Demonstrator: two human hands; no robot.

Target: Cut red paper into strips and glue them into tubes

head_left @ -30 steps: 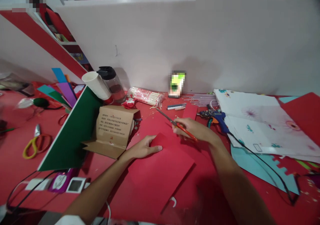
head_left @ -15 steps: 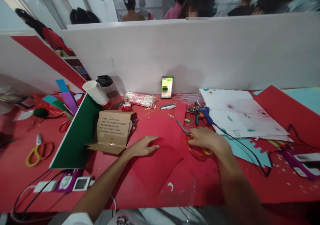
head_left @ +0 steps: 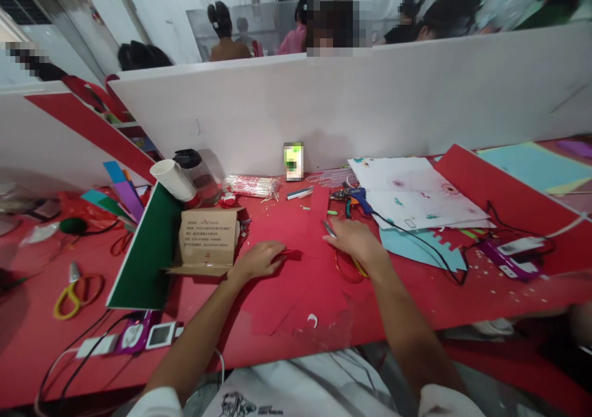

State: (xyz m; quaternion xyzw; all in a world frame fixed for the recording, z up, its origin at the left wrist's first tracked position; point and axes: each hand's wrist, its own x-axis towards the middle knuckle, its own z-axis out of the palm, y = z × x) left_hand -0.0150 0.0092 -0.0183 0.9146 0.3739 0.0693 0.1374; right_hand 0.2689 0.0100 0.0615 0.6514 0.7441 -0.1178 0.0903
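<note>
My left hand (head_left: 261,260) is over the red paper (head_left: 271,306) in the middle of the table. Its fingers pinch a small piece of red paper (head_left: 292,255), which sticks out to the right. My right hand (head_left: 355,239) is closed around the middle of a pair of scissors with orange and yellow handles (head_left: 348,271). The blade tip shows left of the fingers, and the handle loops hang below the palm. A narrow red paper strip (head_left: 319,202) lies just beyond the scissors. A small white curved scrap (head_left: 313,321) rests near the table's front.
On the left stand an opened cardboard box (head_left: 208,235), a green board (head_left: 148,256), a bottle (head_left: 203,179) and other scissors (head_left: 76,290). A corded blue glue gun (head_left: 361,198) and stained white sheets (head_left: 416,192) lie right. A white partition (head_left: 346,108) rises behind; people sit beyond.
The view has shifted. My left hand now has a small red paper piece raised in its fingers. My right hand covers more of the scissors' blades, and the scissors have turned slightly.
</note>
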